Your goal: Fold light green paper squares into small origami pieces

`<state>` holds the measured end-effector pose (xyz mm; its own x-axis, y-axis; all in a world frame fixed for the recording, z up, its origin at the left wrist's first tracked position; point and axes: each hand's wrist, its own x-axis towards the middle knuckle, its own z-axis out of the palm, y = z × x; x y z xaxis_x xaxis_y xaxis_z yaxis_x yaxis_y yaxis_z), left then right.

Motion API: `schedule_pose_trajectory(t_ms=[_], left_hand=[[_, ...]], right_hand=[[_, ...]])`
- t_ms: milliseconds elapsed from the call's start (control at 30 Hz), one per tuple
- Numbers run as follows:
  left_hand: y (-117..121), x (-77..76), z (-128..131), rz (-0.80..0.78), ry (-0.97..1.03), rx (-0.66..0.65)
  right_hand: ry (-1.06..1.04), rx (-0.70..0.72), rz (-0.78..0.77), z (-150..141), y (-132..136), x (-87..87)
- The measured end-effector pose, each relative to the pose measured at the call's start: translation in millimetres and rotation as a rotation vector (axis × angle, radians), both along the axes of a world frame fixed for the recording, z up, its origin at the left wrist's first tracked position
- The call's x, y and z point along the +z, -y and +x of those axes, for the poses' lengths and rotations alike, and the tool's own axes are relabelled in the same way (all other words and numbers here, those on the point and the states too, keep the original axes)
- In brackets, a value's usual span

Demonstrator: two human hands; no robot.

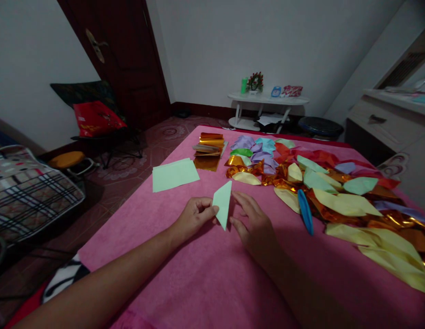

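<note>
A pale green sheet of paper (222, 204), folded to a slanted shape with a point at top and bottom, is held upright above the pink cloth. My left hand (195, 214) pinches its left edge between thumb and fingers. Close by its right edge is my right hand (255, 224), with thumb and fingertips apart; whether they touch the paper I cannot tell. Flat pale green sheets (176, 175) lie beyond my left hand. Behind the folded piece sits a pile of shiny gold foil sheets (209, 151), some of them bent up.
Folded paper pieces in yellow (347, 202), lilac, green, red and gold cover the table's (185, 283) right side. A blue folded strip (305, 212) lies nearest my right hand. A white side table (267, 98), a black stool (320, 125) and a chair with a red bag (98, 119) stand beyond.
</note>
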<state>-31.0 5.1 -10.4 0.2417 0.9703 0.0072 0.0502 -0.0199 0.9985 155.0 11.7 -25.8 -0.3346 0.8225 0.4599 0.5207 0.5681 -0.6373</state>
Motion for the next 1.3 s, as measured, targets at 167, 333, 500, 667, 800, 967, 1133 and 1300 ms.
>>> schedule_pose_trajectory(t_ms=[167, 333, 500, 667, 800, 967, 1133, 1300], left_hand=[[0.1, 2.2, 1.8, 0.013, -0.012, -0.008], [-0.7, -2.0, 0.9, 0.035, -0.062, 0.109], [-1.0, -4.3, 0.3, 0.037, -0.075, 0.181], [-1.0, -4.1, 1.4, 0.037, -0.125, 0.174], [-1.7, -4.9, 2.0, 0.049, -0.158, 0.168], [-0.7, -4.7, 4.6, 0.062, -0.248, 0.069], [-0.4, -3.8, 5.1, 0.061, -0.276, 0.051], [-1.6, -5.3, 3.8, 0.072, -0.273, 0.067]], right_hand=[[-0.049, -0.068, 0.016, 2.5, 0.5, 1.1], [0.139, -0.14, 0.105, 3.3, -3.0, -3.6], [0.312, -0.113, 0.122, -0.1, -2.1, -6.5], [0.327, -0.098, 0.115, -0.1, -1.8, -3.5], [0.233, -0.118, 0.082, 1.6, -3.4, -5.3], [0.095, -0.088, -0.01, 1.4, -1.6, -4.4], [0.0, 0.007, -0.052, 0.5, 0.4, -2.1], [-0.033, 0.048, -0.041, 1.0, 1.5, 1.9]])
